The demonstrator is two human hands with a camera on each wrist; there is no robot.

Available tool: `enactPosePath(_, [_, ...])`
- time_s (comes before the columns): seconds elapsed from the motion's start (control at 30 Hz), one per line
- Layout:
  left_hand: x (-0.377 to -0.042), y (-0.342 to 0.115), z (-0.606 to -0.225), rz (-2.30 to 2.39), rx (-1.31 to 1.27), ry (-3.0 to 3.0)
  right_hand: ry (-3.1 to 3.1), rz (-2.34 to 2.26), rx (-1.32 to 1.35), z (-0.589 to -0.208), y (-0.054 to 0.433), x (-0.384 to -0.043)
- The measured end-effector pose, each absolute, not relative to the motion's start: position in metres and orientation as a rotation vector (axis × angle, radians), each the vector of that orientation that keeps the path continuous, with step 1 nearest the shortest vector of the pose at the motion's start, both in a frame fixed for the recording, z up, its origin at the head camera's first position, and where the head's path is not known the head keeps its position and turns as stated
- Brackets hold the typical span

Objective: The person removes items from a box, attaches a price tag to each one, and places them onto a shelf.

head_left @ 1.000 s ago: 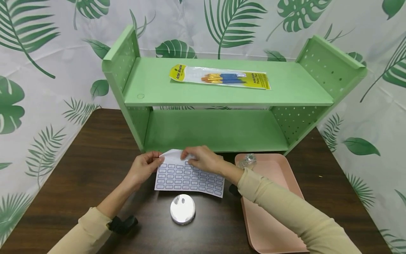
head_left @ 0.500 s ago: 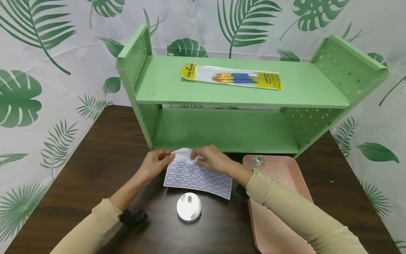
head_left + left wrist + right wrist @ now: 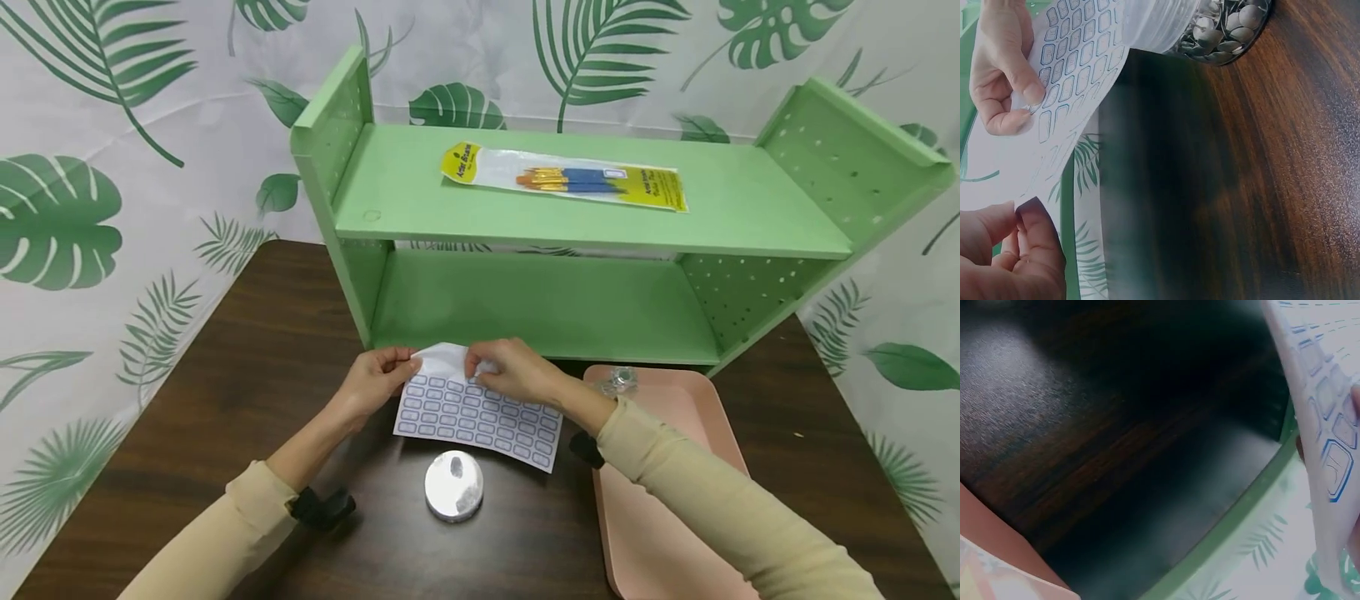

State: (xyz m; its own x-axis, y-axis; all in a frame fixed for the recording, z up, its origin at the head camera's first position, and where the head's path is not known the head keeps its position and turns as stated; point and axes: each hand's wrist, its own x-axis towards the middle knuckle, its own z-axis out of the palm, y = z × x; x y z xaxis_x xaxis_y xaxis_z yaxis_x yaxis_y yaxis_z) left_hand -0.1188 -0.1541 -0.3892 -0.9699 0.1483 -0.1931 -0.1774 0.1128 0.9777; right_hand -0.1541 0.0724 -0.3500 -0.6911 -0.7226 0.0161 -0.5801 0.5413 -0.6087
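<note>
A white sheet of blue-bordered label stickers is held up, slightly bent, in front of the shelf. My left hand pinches its upper left corner between thumb and fingers. Near the top row of labels, my right hand has thumb and index finger brought together on a label's edge, as the left wrist view also shows. The strip above that row is bare white. Just below the sheet stands a round jar with a shiny silver lid. Through its clear wall, metal thumbtacks show in the left wrist view.
Behind the hands stands a green two-level shelf, with a packet of paintbrushes lying on its upper board. A pink tray lies to the right under my right forearm, holding a small clear item at its back corner.
The head view has shifted, so the whole scene sits farther right in it. Both hands keep their places on the sheet, with the right fingers still at the top label row.
</note>
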Motion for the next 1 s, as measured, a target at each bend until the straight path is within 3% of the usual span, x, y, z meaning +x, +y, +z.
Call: enactPosePath(1.0, [-0.1170, -0.1510, -0.3878, 2.063, -0.107, 1.962, 2.693, -0.765, -1.128, -0.3483, 0.0686, -0.1484])
